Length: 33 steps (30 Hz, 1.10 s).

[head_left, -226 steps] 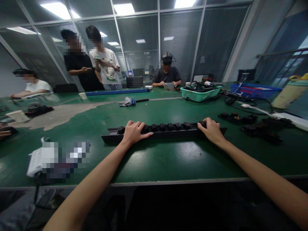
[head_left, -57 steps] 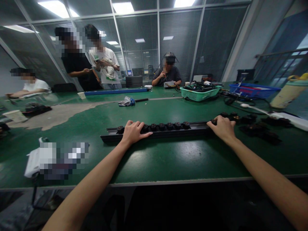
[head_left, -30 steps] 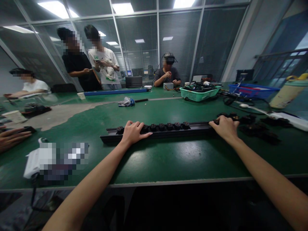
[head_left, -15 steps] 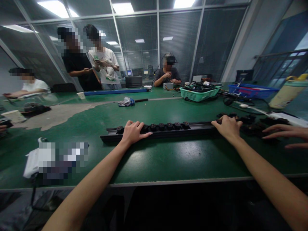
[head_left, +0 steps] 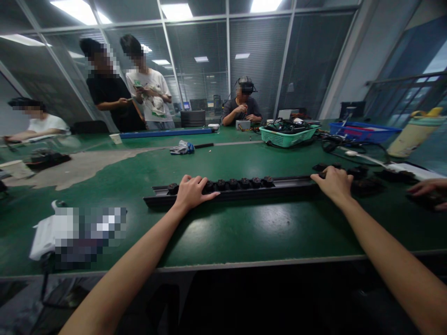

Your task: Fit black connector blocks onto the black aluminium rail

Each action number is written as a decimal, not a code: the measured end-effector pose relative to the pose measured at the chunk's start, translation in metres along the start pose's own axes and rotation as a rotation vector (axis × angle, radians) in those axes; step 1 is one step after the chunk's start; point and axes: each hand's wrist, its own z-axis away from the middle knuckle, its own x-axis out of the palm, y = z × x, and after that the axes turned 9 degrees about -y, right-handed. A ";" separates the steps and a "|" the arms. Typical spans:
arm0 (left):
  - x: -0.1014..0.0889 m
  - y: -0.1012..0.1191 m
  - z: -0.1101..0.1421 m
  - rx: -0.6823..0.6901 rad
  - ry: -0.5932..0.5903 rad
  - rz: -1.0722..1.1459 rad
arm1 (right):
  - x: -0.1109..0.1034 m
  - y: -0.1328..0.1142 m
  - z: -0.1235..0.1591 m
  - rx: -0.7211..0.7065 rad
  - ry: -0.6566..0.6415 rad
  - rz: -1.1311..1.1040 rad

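Observation:
A long black channel rail [head_left: 279, 190] lies across the green table in front of me. Several small round black parts [head_left: 244, 183] sit in a row in its groove, left of the middle. My left hand [head_left: 190, 191] grips the rail near its left end, fingers over the far side and thumb along the near side. At the right end of the rail, my right hand [head_left: 335, 183] has its fingers closed round a small black part, mostly hidden under them. More loose black parts [head_left: 366, 186] lie just right of that hand.
At the right edge, another person's hand [head_left: 429, 188] is at a dark part. Farther back stand a green basket [head_left: 289, 136] of cables, a blue tray [head_left: 366, 132] and a bottle [head_left: 415, 135]. A white device [head_left: 52, 232] lies front left. Several people are beyond the table.
The other person's hand at the right has drawn back to the right and now has a dark part at its fingers. My right hand has shifted slightly right; my left stays on the rail.

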 end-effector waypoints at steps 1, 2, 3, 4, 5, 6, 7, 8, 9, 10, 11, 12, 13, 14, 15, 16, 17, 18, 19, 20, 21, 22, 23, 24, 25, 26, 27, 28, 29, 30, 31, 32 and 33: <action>0.000 0.000 0.000 0.001 -0.002 -0.006 | 0.000 0.002 -0.001 0.009 -0.009 -0.002; 0.000 0.000 0.000 0.001 -0.004 -0.013 | 0.001 0.003 -0.003 0.021 -0.018 -0.002; 0.000 0.000 0.000 0.001 -0.007 -0.020 | 0.001 0.006 -0.004 0.037 -0.025 0.000; 0.000 0.000 0.000 0.000 -0.009 -0.026 | 0.001 0.008 -0.005 0.056 -0.028 0.005; 0.000 0.000 0.000 0.000 -0.009 -0.029 | 0.002 0.011 -0.007 0.079 -0.027 0.010; 0.000 0.000 0.000 0.000 -0.008 -0.031 | 0.002 0.014 -0.008 0.104 -0.023 0.015; 0.000 0.000 0.000 0.001 -0.006 -0.030 | 0.002 0.017 -0.009 0.128 -0.021 0.018; 0.000 0.000 0.000 0.002 -0.005 -0.029 | 0.002 0.021 -0.011 0.149 -0.024 0.018; 0.000 0.000 0.000 0.004 -0.005 -0.028 | 0.003 0.024 -0.012 0.168 -0.030 0.018; 0.000 0.000 0.000 0.005 -0.004 -0.027 | 0.003 0.027 -0.013 0.183 -0.038 0.017; 0.001 0.000 0.000 0.005 -0.004 -0.027 | 0.004 0.031 -0.014 0.197 -0.048 0.017; 0.001 0.000 0.000 0.006 -0.004 -0.026 | 0.005 0.034 -0.016 0.210 -0.057 0.019; 0.001 0.000 0.000 0.005 -0.002 -0.024 | 0.006 0.037 -0.017 0.224 -0.066 0.020; 0.001 0.000 0.000 0.004 -0.001 -0.020 | 0.008 0.040 -0.019 0.241 -0.076 0.021; 0.001 0.000 0.000 0.005 -0.001 -0.015 | 0.010 0.043 -0.021 0.260 -0.086 0.022; 0.001 0.000 0.000 0.004 0.000 -0.010 | 0.012 0.046 -0.023 0.281 -0.095 0.024; 0.001 0.000 0.000 0.005 0.001 -0.006 | 0.014 0.049 -0.025 0.304 -0.104 0.026; 0.001 0.000 0.000 0.005 0.001 -0.005 | 0.015 0.052 -0.027 0.326 -0.112 0.028; 0.001 0.000 0.000 0.005 0.000 -0.006 | 0.016 0.055 -0.029 0.349 -0.115 0.031; 0.001 0.000 0.000 0.005 0.000 -0.010 | 0.017 0.058 -0.031 0.372 -0.115 0.035; 0.001 0.000 0.000 0.004 -0.001 -0.016 | 0.017 0.061 -0.033 0.396 -0.114 0.039; 0.001 0.000 0.000 0.004 -0.002 -0.023 | 0.017 0.063 -0.034 0.424 -0.116 0.040; 0.000 0.000 0.000 0.005 -0.003 -0.030 | 0.018 0.066 -0.036 0.453 -0.121 0.041; 0.000 0.000 0.000 0.005 -0.004 -0.037 | 0.018 0.070 -0.038 0.481 -0.128 0.042; 0.000 0.000 0.000 0.007 -0.005 -0.042 | 0.018 0.073 -0.040 0.510 -0.137 0.042; 0.000 0.000 0.000 0.008 -0.005 -0.045 | 0.020 0.077 -0.042 0.539 -0.144 0.044; 0.000 -0.001 0.000 0.008 -0.005 -0.046 | 0.022 0.082 -0.044 0.570 -0.143 0.044; 0.000 -0.001 0.000 0.008 -0.005 -0.045 | 0.024 0.087 -0.046 0.605 -0.137 0.039; 0.001 -0.001 0.000 0.007 -0.004 -0.042 | 0.027 0.092 -0.048 0.642 -0.122 0.024; 0.001 -0.001 0.000 0.007 -0.002 -0.038 | 0.031 0.097 -0.049 0.680 -0.099 -0.001; 0.001 -0.001 0.000 0.006 0.000 -0.035 | 0.034 0.102 -0.050 0.699 -0.058 -0.023; 0.001 -0.001 0.000 0.004 0.001 -0.032 | 0.038 0.105 -0.051 0.656 0.024 -0.021; 0.002 -0.001 0.000 0.003 0.001 -0.032 | 0.040 0.108 -0.050 0.600 0.109 -0.012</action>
